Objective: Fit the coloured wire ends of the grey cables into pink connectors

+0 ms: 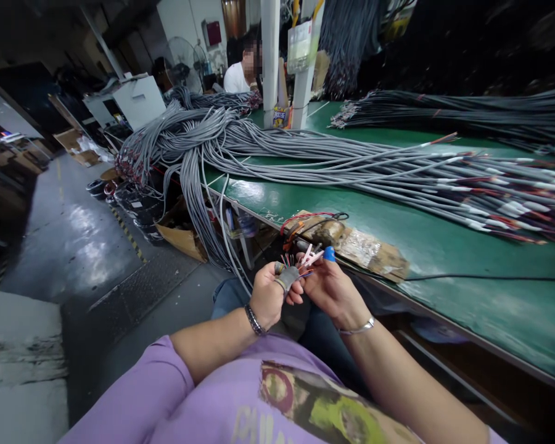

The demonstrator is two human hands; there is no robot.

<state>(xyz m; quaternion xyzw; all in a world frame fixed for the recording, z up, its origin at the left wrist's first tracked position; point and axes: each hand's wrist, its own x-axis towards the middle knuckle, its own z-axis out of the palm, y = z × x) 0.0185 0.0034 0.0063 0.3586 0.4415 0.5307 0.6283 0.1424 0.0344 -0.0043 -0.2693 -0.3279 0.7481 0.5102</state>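
My left hand [269, 297] is closed around the end of a grey cable, its fingertips partly wrapped in grey coverings. Several thin coloured wires [287, 260] fan out above its thumb and fingers. Close beside it, my right hand [333, 290] has a blue cover on the thumb and curled fingers. A small pink clip [311, 255], shaped like a clothes peg, is held between that thumb and the fingers, against the wire ends. How the right fingertips meet the wires is partly hidden.
A green table [444, 259] carries a long bundle of grey cables [305, 161], part of it hanging over the edge. A taped wooden board [361, 246] lies by the front edge. Dark cables [467, 111] lie behind. Another person [237, 77] sits beyond a white post [271, 55].
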